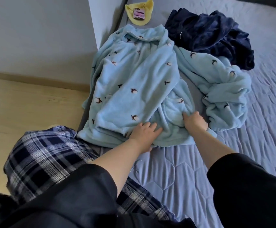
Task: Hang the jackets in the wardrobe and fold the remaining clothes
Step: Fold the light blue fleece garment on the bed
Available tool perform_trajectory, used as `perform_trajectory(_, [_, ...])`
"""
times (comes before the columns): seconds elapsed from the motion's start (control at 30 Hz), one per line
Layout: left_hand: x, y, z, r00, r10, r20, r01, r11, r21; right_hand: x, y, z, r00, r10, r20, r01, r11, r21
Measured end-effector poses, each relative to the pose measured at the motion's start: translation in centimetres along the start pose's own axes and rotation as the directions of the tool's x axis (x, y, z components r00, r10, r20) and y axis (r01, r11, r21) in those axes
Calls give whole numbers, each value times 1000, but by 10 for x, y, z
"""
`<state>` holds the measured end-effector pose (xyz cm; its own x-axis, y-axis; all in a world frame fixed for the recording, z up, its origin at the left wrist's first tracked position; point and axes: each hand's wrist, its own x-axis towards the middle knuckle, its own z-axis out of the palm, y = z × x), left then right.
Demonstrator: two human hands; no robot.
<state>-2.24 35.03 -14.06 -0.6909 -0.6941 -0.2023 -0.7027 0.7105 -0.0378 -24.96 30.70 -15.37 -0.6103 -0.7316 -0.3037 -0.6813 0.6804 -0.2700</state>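
Light-blue fleece top [134,83] flat on bed

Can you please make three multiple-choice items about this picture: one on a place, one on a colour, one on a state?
1. Where does the yellow cloth lie?
A. beyond the light blue top's collar
B. under the navy garment
C. on the floor

2. What colour is the crumpled garment at the far right?
A. red
B. navy
C. white

3. How is the right hand?
A. gripping a fold of the top
B. raised, empty
C. flat on the sheet

Key:
1 A: the yellow cloth lies past the collar of the top.
2 B: the garment is dark navy.
3 A: the right hand has its fingers curled into the fleece.
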Motion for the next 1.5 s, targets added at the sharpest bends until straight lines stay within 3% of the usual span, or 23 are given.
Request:
perform_trajectory(0.07, [5,1,-7,999,-37,-28,36,999,-31,13,2,-11,995,-35,93,19,987,162])
perform_trajectory(0.17, [10,-4,-17,994,-104,27,107,974,-201,24,9,-28,964,40,265,-171,851,496])
perform_trajectory(0.23, [12,-11,-21,989,-128,70,144,934,-328,27,23,-25,960,79,270,-194,879,435])
perform_trajectory(0.3, [14,-16,-21,988,-119,98,148,910,-386,27,32,-17,985,56,162,-103,950,296])
perform_trajectory(0.37, [15,-19,-18,987,-120,105,153,897,-414,21,29,-15,992,-33,126,-16,928,372])
perform_trajectory(0.4, [15,-19,-17,986,-129,106,162,887,-431,15,24,-17,987,-71,145,-3,889,458])
perform_trajectory(0.47, [15,-20,-17,982,-147,117,185,867,-463,5,15,-27,939,-101,327,-142,754,642])
perform_trajectory(0.53, [15,-22,-21,979,-144,142,195,856,-480,2,13,-36,808,-205,552,-369,556,745])
perform_trajectory(0.57, [16,-24,-23,978,-137,157,197,851,-487,0,13,-40,778,-219,589,-407,538,738])
perform_trajectory(0.63, [17,-27,-26,972,-119,201,208,832,-514,0,13,-40,864,-54,500,-315,716,622])
perform_trajectory(0.7, [16,-29,-29,962,-81,261,215,813,-542,0,15,-31,983,124,136,-165,922,350])
perform_trajectory(0.8, [14,-28,-31,915,24,404,239,775,-586,-11,4,-18,982,-35,-186,55,993,103])
perform_trajectory(0.9, [11,-28,-36,859,64,508,340,671,-659,-24,-14,-5,851,-360,-382,421,903,87])
perform_trajectory(0.93, [10,-30,-40,860,52,507,366,630,-685,-29,-17,3,803,-484,-349,525,851,26])
perform_trajectory(1.0, [8,-37,-45,901,-61,430,395,527,-753,-36,-18,21,784,-614,-91,596,786,-163])
perform_trajectory(1.07, [4,-47,-46,931,-278,237,349,480,-805,-33,-17,30,843,-520,137,536,792,-293])
perform_trajectory(1.1, [1,-55,-45,914,-392,100,318,543,-777,-32,-22,30,866,-477,151,500,807,-315])
perform_trajectory(1.17, [-6,-72,-38,845,-511,-154,311,706,-637,-37,-37,27,872,-488,33,475,830,-293])
perform_trajectory(1.23, [-14,-91,-25,796,-551,-250,369,770,-521,-46,-55,25,803,-575,-158,550,817,-173])
perform_trajectory(1.3, [-25,-109,-9,722,-676,-149,536,681,-499,-56,-70,29,704,-674,-224,676,733,-80])
perform_trajectory(1.37, [-33,-124,1,629,-774,66,665,492,-563,-69,-83,37,640,-758,-122,754,651,-92])
perform_trajectory(1.4, [-35,-131,4,619,-772,146,686,441,-580,-74,-88,43,629,-777,-18,769,626,-126])
perform_trajectory(1.5, [-39,-140,9,674,-709,207,689,502,-523,-81,-99,55,656,-707,263,753,591,-290])
